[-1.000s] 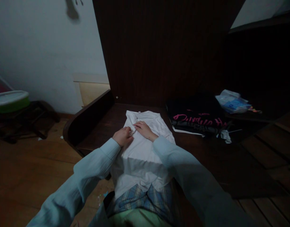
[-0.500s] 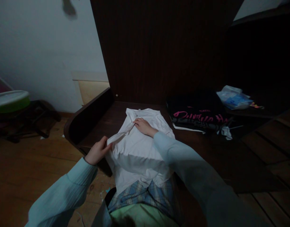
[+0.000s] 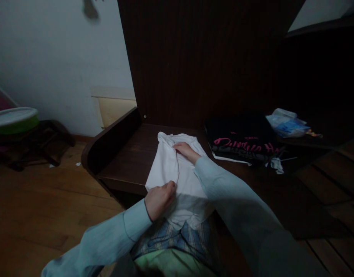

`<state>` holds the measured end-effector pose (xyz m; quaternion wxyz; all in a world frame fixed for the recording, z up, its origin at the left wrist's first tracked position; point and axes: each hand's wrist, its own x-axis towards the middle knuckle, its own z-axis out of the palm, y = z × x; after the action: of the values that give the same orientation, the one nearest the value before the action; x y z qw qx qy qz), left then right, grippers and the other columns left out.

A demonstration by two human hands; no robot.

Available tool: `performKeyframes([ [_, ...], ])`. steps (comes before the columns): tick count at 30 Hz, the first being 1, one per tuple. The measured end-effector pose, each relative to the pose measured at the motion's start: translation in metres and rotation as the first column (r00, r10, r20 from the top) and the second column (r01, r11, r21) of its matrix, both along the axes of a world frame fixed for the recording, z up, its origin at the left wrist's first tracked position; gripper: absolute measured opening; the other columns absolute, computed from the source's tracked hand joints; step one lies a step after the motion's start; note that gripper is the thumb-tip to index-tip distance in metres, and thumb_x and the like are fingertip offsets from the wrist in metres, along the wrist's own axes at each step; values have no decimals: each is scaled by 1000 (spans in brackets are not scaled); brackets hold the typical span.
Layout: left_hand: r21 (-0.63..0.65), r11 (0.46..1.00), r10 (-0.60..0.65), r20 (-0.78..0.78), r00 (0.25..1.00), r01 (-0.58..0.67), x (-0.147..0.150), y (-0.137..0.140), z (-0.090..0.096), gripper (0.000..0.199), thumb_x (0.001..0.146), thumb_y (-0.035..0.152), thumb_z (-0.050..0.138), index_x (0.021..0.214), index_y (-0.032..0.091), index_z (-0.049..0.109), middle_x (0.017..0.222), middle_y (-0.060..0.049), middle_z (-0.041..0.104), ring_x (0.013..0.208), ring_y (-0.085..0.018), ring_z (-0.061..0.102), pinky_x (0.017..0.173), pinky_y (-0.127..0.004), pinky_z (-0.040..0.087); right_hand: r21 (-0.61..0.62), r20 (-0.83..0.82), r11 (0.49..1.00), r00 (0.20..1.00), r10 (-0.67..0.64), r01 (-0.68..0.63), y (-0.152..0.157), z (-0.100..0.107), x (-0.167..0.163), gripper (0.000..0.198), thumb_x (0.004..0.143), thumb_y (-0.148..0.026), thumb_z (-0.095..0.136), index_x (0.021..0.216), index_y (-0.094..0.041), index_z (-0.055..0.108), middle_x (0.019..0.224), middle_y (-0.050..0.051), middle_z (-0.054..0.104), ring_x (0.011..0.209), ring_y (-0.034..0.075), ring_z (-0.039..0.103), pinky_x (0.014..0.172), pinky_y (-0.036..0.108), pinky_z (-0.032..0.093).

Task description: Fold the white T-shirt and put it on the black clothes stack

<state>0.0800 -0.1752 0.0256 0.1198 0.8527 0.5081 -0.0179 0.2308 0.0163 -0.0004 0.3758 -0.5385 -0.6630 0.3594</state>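
Observation:
A white shirt lies on the dark wooden bench, its lower end hanging over the front edge toward my lap. Its left side is folded over toward the middle. My left hand is closed on the edge of that folded layer, near the front. Farther back, my right hand rests on the cloth near the collar end, fingertips at the fold's edge; whether it pinches the fabric is hard to make out.
Right of the shirt sits a stack of dark folded clothes with pink lettering. Beyond it lies a clear and blue plastic bag. A raised side panel bounds the bench at left. A green-rimmed round container stands on a dark stool.
My left hand has carried the shirt's left edge rightward, over onto the middle. My right hand has shifted slightly right along with the view.

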Motion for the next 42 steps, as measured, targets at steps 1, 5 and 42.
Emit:
performKeyframes([
  [1,-21,1000,2,-15,1000,-3,4,1,-5,23,82,16,41,105,21,40,100,-7,62,80,-22,64,60,-28,43,-18,-3,1000,1000,12,-12,0,-2,0,21,73,-16,53,85,-10,69,75,4,69,67,14,61,70,27,48],
  [5,-48,999,-16,84,996,20,5,3,-9,21,82,12,39,101,20,43,99,-6,61,80,-18,62,64,-27,44,-34,88,999,996,6,-3,3,-2,-6,30,72,-16,55,100,-12,65,88,4,69,73,13,62,70,23,47],
  [42,417,909,-43,128,991,-15,-35,71,-63,60,86,53,32,130,13,39,139,-18,36,128,-28,33,98,-44,34,-53,108,995,990,86,-81,48,20,-43,36,73,-14,60,109,-14,59,105,7,64,93,15,59,85,25,43],
])
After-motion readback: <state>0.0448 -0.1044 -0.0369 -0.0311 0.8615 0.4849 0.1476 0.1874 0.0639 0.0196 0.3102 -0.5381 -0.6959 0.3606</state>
